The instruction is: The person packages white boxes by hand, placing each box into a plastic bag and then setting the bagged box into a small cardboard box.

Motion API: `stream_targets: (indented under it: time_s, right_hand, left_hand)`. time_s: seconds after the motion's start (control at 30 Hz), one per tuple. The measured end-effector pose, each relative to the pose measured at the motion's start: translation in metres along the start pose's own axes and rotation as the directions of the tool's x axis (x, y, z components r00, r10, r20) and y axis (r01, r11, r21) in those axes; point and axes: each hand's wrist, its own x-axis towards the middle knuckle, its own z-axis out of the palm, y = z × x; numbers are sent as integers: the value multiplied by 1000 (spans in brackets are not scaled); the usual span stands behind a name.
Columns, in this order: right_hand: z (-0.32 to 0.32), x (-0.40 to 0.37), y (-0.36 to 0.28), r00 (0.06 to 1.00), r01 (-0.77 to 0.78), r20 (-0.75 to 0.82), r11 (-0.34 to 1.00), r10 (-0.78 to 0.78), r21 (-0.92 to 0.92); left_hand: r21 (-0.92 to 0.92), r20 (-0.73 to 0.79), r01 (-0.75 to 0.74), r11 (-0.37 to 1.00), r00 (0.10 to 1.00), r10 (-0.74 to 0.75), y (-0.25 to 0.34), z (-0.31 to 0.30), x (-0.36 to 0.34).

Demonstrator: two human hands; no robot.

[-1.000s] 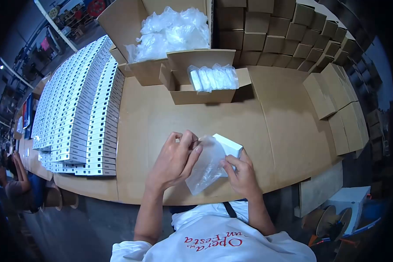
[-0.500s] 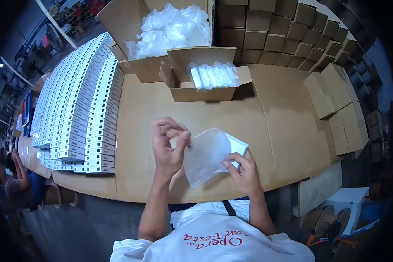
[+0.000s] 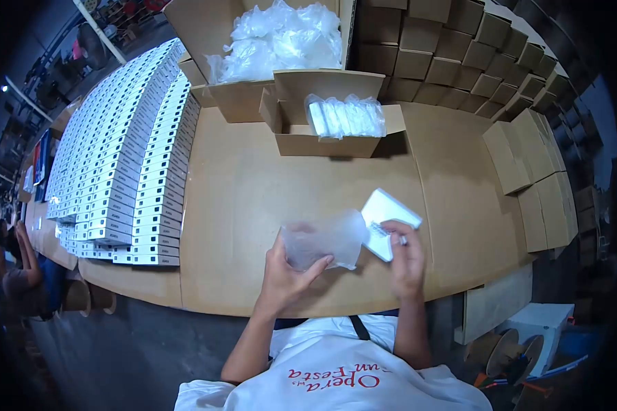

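Over the front of the cardboard-covered table, my left hand [image 3: 286,275] grips a translucent plastic bag [image 3: 328,236], thumb in front and fingers behind the film. The bag is held spread, its right edge close beside a flat white box [image 3: 385,211]. My right hand [image 3: 408,266] is closed on the lower right part of that box, which is tilted and shows small dark print near the fingers. Beyond both hands stands an open carton [image 3: 325,146] with a row of bagged white boxes [image 3: 349,118] in it.
Tall stacks of white boxes [image 3: 120,164] line the left side. A big carton [image 3: 243,103] at the back is heaped with plastic bags [image 3: 284,44]. Brown cartons [image 3: 418,61] are stacked at back right, more cartons [image 3: 545,198] at right. Another person [image 3: 27,274] sits far left.
My left hand has come down and right and now grips the bag. The white box has come away from behind the bag to the right, in my right hand.
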Motion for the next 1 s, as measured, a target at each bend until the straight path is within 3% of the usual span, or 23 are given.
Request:
stream_targets:
  time_s: [0.03, 0.07, 0.13, 0.37, 0.47, 0.63, 0.73, 0.77, 0.87, 1.0]
  right_hand:
    - [-8, 7, -6, 997, 79, -29, 996, -78, 31]
    - [-5, 13, -3, 973, 135, -194, 989, -121, 58]
    - [-17, 28, -25, 967, 249, -116, 934, -226, 256]
    - [-12, 56, -47, 856, 493, 26, 831, -516, 257]
    - [-7, 59, -47, 826, 516, 114, 822, -552, 241]
    - [-6, 65, -46, 797, 434, 225, 791, -560, 432]
    - [-12, 68, -49, 773, 397, 332, 820, -541, 412]
    - [-7, 70, -51, 785, 400, 289, 805, -547, 438]
    - [-15, 80, -70, 698, 523, 466, 832, -543, 187]
    - [-10, 80, -84, 741, 499, 534, 866, -408, -31]
  left_hand:
    - [56, 17, -27, 998, 1000, 26, 2, -2, -1]
    - [50, 44, 8, 999, 999, -11, 4, -2, -2]
    - [39, 100, 75, 996, 992, -78, 9, -1, -4]
    - [78, 160, 52, 996, 985, -64, 6, 6, -7]
    - [100, 169, 26, 995, 985, -42, 8, 6, -5]
    - [126, 165, -33, 991, 986, 11, 6, 4, -3]
    - [111, 138, -33, 993, 990, 18, 5, 6, -2]
    - [118, 140, -34, 992, 990, 17, 6, 6, -2]
    - [128, 146, -22, 992, 989, 3, 8, 6, -2]
    - [142, 165, 10, 990, 986, -33, 8, 5, -2]
